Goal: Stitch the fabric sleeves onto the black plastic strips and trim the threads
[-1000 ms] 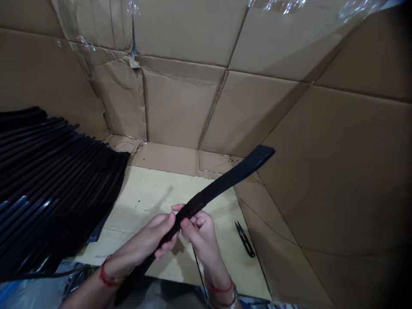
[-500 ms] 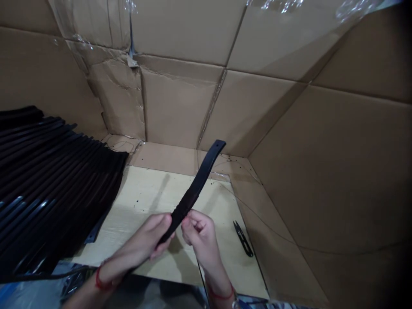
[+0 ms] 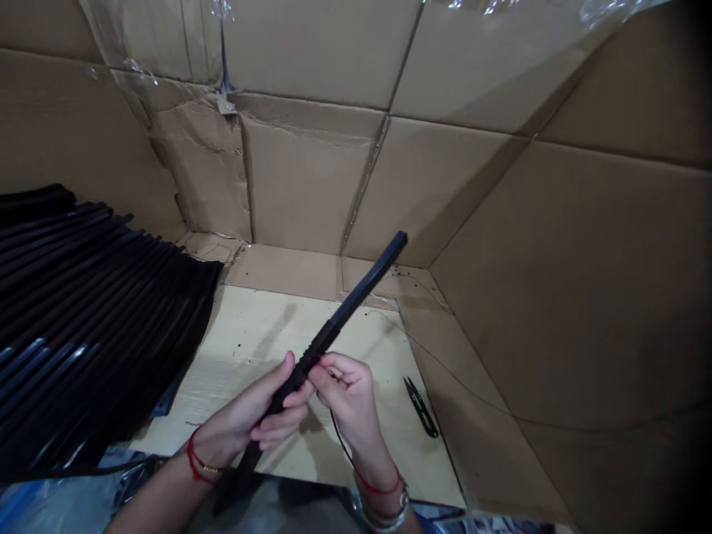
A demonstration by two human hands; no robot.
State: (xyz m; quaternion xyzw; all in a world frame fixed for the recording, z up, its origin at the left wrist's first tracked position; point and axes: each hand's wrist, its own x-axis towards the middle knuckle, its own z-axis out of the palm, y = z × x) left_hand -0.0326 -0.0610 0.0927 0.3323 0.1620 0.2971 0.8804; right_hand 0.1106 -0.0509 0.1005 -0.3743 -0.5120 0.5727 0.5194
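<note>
One black strip (image 3: 328,335) slants over the pale board (image 3: 222,378), fingers of the left hand (image 3: 261,404) wrapped around it, its lower end lost in shadow. The right hand (image 3: 348,389) pinches at its edge, on what I cannot tell. Snips (image 3: 418,403) lie rightward; piled dark lengths (image 3: 100,319), cut off, leftward. Broad-faced half a second ago, the strip now shows its narrow side.

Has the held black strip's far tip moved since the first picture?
Yes: the strip's far tip has swung left, closer to the cardboard's slanting middle seam.
</note>
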